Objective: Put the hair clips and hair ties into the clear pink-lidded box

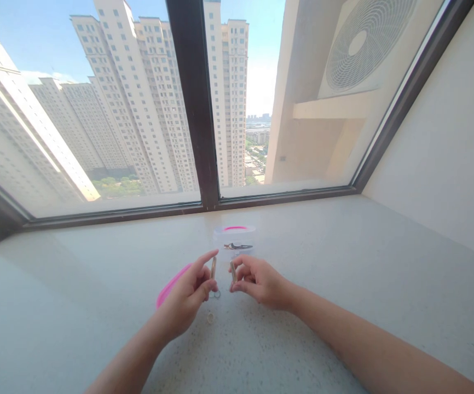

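My left hand pinches a slim gold-toned metal piece between thumb and fingers, with the index finger stretched forward. Across a narrow gap, my right hand grips a similar slim metal piece, held upright. Their exact kind is too small to tell. Partly covered by my left hand, a pink oval lid lies on the sill. A small ring shows just below the left fingertips. Nearer me is a small round pale item.
Beyond my hands stands a clear oval box with a pink streak at its top. A dark, slender metal tool shows at the box. The pale speckled windowsill runs to a dark window frame. A white wall is at right.
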Demonstrator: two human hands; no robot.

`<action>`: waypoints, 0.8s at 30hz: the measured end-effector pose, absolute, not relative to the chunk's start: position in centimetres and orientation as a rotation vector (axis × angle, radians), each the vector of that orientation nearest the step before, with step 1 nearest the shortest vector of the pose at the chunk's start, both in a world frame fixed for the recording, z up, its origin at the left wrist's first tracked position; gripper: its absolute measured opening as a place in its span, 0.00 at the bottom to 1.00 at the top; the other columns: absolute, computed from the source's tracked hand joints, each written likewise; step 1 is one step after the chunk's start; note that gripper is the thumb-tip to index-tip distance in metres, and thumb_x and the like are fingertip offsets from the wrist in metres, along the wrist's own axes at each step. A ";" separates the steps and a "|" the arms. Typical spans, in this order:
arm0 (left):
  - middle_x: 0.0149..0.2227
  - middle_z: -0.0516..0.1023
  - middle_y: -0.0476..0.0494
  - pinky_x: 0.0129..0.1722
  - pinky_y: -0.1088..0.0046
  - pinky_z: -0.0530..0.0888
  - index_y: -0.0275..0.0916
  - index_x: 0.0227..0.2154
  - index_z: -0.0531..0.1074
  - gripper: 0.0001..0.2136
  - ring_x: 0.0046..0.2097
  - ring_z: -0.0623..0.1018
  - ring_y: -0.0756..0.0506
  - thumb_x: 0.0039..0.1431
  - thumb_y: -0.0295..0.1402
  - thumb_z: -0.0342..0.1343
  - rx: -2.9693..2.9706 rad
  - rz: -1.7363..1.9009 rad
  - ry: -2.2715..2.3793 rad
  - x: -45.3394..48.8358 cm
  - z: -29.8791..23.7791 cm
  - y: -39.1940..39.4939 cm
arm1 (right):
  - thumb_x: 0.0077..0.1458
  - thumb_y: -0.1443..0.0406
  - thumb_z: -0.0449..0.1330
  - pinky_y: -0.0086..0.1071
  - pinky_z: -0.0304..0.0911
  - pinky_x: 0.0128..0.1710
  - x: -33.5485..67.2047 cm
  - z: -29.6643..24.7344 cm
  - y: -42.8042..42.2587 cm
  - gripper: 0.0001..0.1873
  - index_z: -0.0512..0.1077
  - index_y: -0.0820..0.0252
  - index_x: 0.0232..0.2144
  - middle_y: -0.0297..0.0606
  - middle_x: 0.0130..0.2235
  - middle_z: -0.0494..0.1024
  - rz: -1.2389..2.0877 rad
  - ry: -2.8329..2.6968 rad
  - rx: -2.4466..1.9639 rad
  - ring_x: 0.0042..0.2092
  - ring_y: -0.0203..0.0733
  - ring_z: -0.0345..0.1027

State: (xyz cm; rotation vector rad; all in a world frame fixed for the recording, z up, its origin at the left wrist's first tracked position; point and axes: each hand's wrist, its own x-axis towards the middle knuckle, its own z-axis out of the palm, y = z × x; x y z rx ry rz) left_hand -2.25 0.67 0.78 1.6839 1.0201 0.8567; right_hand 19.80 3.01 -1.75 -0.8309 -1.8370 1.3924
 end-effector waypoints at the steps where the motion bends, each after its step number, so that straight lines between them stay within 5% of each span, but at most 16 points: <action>1: 0.29 0.67 0.51 0.32 0.69 0.65 0.38 0.64 0.52 0.27 0.28 0.65 0.49 0.63 0.35 0.48 1.695 0.850 1.024 -2.2 0.8 0.6 | 0.54 0.63 0.65 0.30 0.64 0.33 19.8 -1.7 3.0 0.17 0.65 0.60 0.44 0.37 0.32 0.76 1.395 -1.836 -0.823 0.32 0.38 0.72; 15: 0.30 0.69 0.47 0.32 0.69 0.66 0.30 0.59 0.62 0.25 0.29 0.66 0.48 0.61 0.37 0.48 1.776 0.759 1.154 -2.2 0.9 0.7 | 0.56 0.69 0.60 0.33 0.66 0.37 19.8 -1.9 3.1 0.15 0.65 0.62 0.46 0.37 0.32 0.75 1.454 -1.816 -0.747 0.38 0.42 0.75; 24: 0.30 0.71 0.47 0.32 0.70 0.66 0.35 0.55 0.67 0.20 0.30 0.68 0.47 0.61 0.36 0.47 1.836 0.728 1.151 -2.0 0.6 0.6 | 0.53 0.67 0.64 0.25 0.63 0.27 19.6 -2.2 3.3 0.22 0.67 0.62 0.50 0.37 0.31 0.77 1.391 -1.830 -0.835 0.28 0.34 0.69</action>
